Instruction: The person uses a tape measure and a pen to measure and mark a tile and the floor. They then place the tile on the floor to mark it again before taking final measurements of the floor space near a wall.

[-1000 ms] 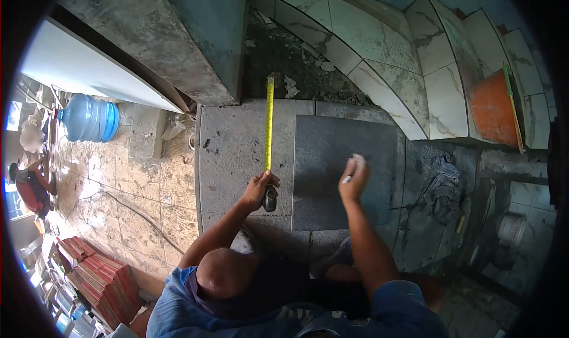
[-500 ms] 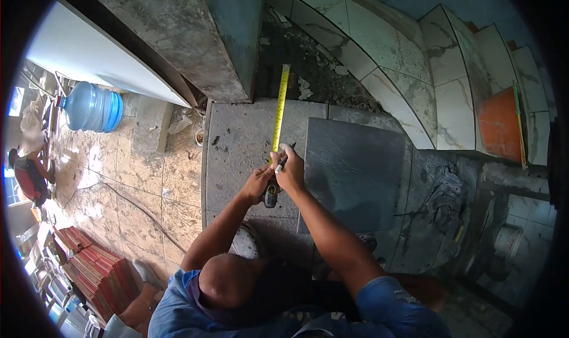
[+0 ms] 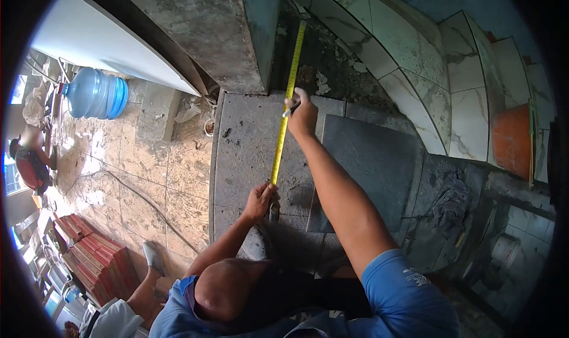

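A yellow tape measure (image 3: 280,146) is pulled out over the grey floor tiles, its far end reaching onto the dark rubble strip beside the pillar. My left hand (image 3: 259,201) is closed around its case near my knee; the case is partly hidden by the fingers. Farther along, my right hand (image 3: 303,114) is closed at the yellow blade, with a slim marker (image 3: 288,112) between its fingers, pale at one end. Right of the blade lies a large dark grey tile (image 3: 367,166) on the floor.
A concrete pillar (image 3: 231,41) and marble-look tiled steps (image 3: 409,71) border the rubble. To the left are a blue water bottle (image 3: 95,93), stacked red boxes (image 3: 98,258) and a cable (image 3: 142,198). An orange panel (image 3: 512,139) leans right, near a rag (image 3: 450,198). Other people are at left.
My right hand has moved forward along the blade, while my left hand has drawn back slightly. More blade is out, and its end reaches farther into the rubble strip. The view has shifted a little.
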`<state>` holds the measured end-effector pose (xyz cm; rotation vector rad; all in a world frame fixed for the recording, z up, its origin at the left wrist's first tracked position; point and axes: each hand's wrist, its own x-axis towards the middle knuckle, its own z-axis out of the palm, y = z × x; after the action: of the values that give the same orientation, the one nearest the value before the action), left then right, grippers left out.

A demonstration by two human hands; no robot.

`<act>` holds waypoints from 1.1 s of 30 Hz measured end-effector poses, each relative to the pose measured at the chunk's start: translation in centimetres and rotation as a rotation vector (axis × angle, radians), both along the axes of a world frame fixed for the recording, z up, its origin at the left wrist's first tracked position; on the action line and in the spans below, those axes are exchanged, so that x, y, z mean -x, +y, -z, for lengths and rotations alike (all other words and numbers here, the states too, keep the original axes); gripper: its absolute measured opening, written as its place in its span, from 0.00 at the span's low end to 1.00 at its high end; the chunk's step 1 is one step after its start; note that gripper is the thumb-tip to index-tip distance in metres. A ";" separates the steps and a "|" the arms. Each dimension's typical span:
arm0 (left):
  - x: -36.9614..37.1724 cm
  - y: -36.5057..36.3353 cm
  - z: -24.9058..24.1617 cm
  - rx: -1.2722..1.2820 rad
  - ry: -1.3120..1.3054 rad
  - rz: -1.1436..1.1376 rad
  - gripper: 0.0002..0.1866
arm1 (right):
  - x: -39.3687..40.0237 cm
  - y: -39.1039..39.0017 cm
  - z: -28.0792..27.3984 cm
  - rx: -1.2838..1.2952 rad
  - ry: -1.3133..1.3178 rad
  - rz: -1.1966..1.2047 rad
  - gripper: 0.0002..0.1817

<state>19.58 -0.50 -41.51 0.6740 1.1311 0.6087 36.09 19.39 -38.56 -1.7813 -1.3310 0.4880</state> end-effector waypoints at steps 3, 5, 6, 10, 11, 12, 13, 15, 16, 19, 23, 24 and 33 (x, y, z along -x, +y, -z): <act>0.2 2.8 0.7 -0.011 0.045 -0.043 0.14 | 2.0 -3.7 3.3 0.128 0.018 -0.067 0.24; 0.4 4.3 2.3 -0.048 0.087 -0.076 0.14 | 3.5 -6.4 3.1 0.171 -0.014 -0.080 0.25; 0.3 5.0 2.4 -0.020 0.063 -0.101 0.14 | 4.1 -7.5 3.0 0.198 -0.034 -0.068 0.25; 0.0 6.1 4.5 -0.027 0.273 -0.082 0.14 | 5.7 -10.1 5.0 0.164 -0.084 -0.055 0.26; 0.0 6.1 4.9 -0.025 0.271 -0.080 0.14 | 5.9 -10.5 5.4 0.176 -0.074 -0.051 0.25; 0.0 6.1 5.0 -0.010 0.301 -0.066 0.14 | 6.0 -10.6 5.4 0.188 -0.065 -0.048 0.24; -0.1 6.2 5.1 0.005 0.330 -0.054 0.14 | 5.9 -10.5 5.5 0.190 -0.067 -0.047 0.24; -0.1 6.5 5.3 -0.006 0.326 -0.044 0.14 | 5.7 -10.2 5.7 0.343 0.029 -0.084 0.17; -0.1 6.7 5.4 -0.021 0.323 -0.036 0.14 | 5.8 -10.0 5.8 0.344 0.028 -0.083 0.17; -0.3 7.5 3.5 -0.007 0.384 -0.016 0.15 | 5.8 -9.3 5.9 0.334 0.060 -0.089 0.12; -0.4 7.9 1.1 -0.019 0.525 0.078 0.15 | 6.1 -8.2 5.5 0.260 -0.009 -0.039 0.07; -0.3 7.4 1.6 -0.039 0.521 0.077 0.16 | 6.0 -7.8 5.4 0.237 -0.003 -0.031 0.06; -0.5 4.0 1.1 -0.116 0.608 0.081 0.16 | 5.2 -5.0 5.7 0.163 -0.083 -0.014 0.12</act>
<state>20.04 3.52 -42.64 1.0407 1.6273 0.4081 30.90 14.39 -44.21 -1.9445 -1.3954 0.5488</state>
